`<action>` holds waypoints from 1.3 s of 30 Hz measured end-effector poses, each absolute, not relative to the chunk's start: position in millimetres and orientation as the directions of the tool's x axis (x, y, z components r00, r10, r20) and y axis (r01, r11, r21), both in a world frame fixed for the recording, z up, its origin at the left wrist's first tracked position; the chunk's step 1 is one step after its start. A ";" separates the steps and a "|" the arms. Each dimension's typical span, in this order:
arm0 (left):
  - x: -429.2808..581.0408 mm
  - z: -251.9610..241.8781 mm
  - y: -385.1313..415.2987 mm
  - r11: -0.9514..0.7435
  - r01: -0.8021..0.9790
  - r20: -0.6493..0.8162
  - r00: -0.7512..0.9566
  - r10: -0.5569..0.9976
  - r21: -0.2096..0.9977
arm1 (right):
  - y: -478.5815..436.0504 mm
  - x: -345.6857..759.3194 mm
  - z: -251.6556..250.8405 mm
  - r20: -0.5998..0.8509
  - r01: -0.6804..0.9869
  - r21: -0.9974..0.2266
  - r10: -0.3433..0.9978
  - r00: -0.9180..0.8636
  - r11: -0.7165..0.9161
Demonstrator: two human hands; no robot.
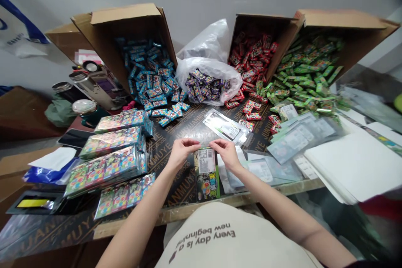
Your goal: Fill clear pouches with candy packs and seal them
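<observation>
In front of me on the table lies a flat green-and-black printed plastic bag with a white label near its top. My left hand pinches the bag's upper left edge between thumb and fingers. At the upper right edge, my right hand pinches it the same way. Clear crinkled plastic shows just beyond the fingertips; whether it belongs to the bag I cannot tell. Behind it rests a clear plastic sleeve with a printed label. Flat clear bags lie by my right forearm.
Tipped cardboard boxes spill blue, red and green small wrapped packets. Purple packets fill a plastic bag between them. Filled clear packs are stacked left, near flasks. White sheets lie right.
</observation>
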State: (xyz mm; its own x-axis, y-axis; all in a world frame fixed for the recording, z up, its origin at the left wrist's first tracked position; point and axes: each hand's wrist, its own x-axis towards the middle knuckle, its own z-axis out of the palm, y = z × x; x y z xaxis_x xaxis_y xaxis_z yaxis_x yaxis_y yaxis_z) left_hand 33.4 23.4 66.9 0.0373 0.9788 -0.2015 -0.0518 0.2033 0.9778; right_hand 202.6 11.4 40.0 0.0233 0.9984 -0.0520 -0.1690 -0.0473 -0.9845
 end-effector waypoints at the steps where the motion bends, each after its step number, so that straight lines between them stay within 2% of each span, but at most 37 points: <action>1: 33.1 67.6 25.6 0.222 -0.052 -0.219 0.061 0.974 0.974 | 13.3 204.3 42.3 -0.054 -0.151 -0.987 0.999 0.000 -0.053; 5: 32.7 70.5 30.4 0.166 0.050 -0.171 0.104 0.980 0.985 | 21.1 208.9 49.3 -0.070 -0.092 -0.993 0.994 -0.079 -0.078; 8: 32.1 75.5 27.3 0.018 0.234 -0.059 0.173 0.983 0.972 | 21.5 212.5 54.2 -0.051 -0.043 -0.997 0.989 -0.140 -0.058; 12: 32.2 84.1 19.0 -0.297 0.422 0.167 0.318 0.933 0.857 | 17.2 225.1 61.0 0.005 0.056 -0.998 0.958 -0.285 0.022; 15: 32.8 86.5 16.2 -0.404 0.499 0.195 0.419 0.887 0.766 | 24.2 244.3 54.4 0.034 0.115 -0.990 0.936 -0.350 0.078; 17: 32.2 85.8 16.2 -0.428 0.555 0.168 0.458 0.873 0.713 | 34.3 260.0 41.0 0.072 0.366 -0.911 0.949 -0.308 0.188; 19: 30.8 84.8 16.5 -0.434 0.579 0.151 0.471 0.869 0.690 | 43.8 274.6 23.9 0.097 0.653 -0.708 0.953 -0.288 0.269; 21: 29.4 83.9 16.5 -0.422 0.563 0.145 0.469 0.871 0.711 | 48.7 285.0 7.6 0.062 0.779 -0.550 0.945 -0.321 0.301; 26: 30.2 80.2 15.0 -0.394 0.521 0.165 0.432 0.887 0.757 | 46.5 291.2 -14.0 0.004 0.805 -0.497 0.929 -0.371 0.324; 30: 32.6 75.2 15.3 -0.386 0.516 0.174 0.411 0.895 0.765 | 43.4 288.7 -17.0 0.022 0.798 -0.498 0.926 -0.378 0.338; 36: 36.1 73.7 14.8 -0.369 0.535 0.198 0.350 0.916 0.760 | 23.8 286.6 -20.1 0.083 0.732 -0.559 0.904 -0.419 0.390; 39: 37.5 73.8 13.2 -0.333 0.542 0.212 0.275 0.938 0.772 | 20.0 288.0 -16.7 0.074 0.698 -0.626 0.917 -0.392 0.349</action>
State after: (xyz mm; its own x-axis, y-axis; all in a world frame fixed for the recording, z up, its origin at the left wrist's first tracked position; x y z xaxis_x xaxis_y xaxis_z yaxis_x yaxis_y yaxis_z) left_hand 37.5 13.2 73.8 0.2746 0.9380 0.2116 0.5415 -0.3328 0.7720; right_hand 288.0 20.0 -16.7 -0.3922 0.9169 0.0738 0.6976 0.3488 -0.6259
